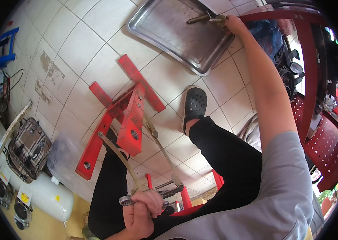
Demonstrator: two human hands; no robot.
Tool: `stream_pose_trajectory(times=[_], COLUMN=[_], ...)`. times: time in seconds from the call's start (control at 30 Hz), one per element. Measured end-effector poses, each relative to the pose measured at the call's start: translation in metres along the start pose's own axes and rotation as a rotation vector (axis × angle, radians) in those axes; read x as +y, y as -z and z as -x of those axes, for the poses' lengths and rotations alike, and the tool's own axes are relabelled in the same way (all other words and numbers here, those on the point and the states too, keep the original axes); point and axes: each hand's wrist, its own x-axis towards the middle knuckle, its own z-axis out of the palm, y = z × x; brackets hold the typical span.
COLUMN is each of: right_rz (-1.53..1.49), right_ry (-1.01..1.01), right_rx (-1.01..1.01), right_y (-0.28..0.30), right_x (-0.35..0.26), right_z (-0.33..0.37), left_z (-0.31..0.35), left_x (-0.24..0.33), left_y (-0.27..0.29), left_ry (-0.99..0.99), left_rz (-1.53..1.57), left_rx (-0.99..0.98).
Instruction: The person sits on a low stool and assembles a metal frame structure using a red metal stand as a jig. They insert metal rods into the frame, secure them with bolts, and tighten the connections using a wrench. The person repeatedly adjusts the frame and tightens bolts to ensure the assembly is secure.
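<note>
My left hand (140, 212) is closed around a ring wrench (125, 201) in front of my lap, with the wrench's ring end sticking out on the left. Stretched far forward, my right hand (236, 26) has its fingers closed on a short metal fitting (217, 21) at the right edge of a shallow steel tray (159, 45). Beside that fitting in the tray is a dark metal bolt (197, 19). Between my legs stands a red metal frame (132, 130) with round holes in its arms. Long, thin metal bars (119, 154) run from the frame toward me.
A white cylindrical tank (51, 200) and a plaid bag (29, 146) lie at the left. A blue plastic stool (5, 48) stands farther off. Red perforated metal shelving (321, 140) and a blue plastic bag (267, 38) are on the right. My shoe (195, 102) rests on the tiled floor.
</note>
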Motion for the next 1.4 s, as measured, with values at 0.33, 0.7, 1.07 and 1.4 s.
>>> stream_pose_trajectory(times=[0.33, 0.7, 1.07, 1.4], right_rz=[0.549, 0.293, 0.539, -0.308], right_ry=[0.177, -0.012, 0.037, 0.792], right_rx=[-0.050, 0.199, 0.108, -0.637], right_y=[-0.041, -0.019, -0.018, 0.058], right_x=[-0.014, -0.035, -0.065, -0.231], right_z=[0.065, -0.018, 0.060, 0.424], left_z=[-0.013, -0.007, 0.004, 0.001], left_x=[-0.009, 0.004, 0.003, -0.040], left_y=[-0.003, 0.000, 0.002, 0.021], left_ry=[-0.123, -0.017, -0.074, -0.242], left_rz=[-0.064, -0.117, -0.005, 0.047], left_rx=[-0.041, 0.014, 0.027, 0.039])
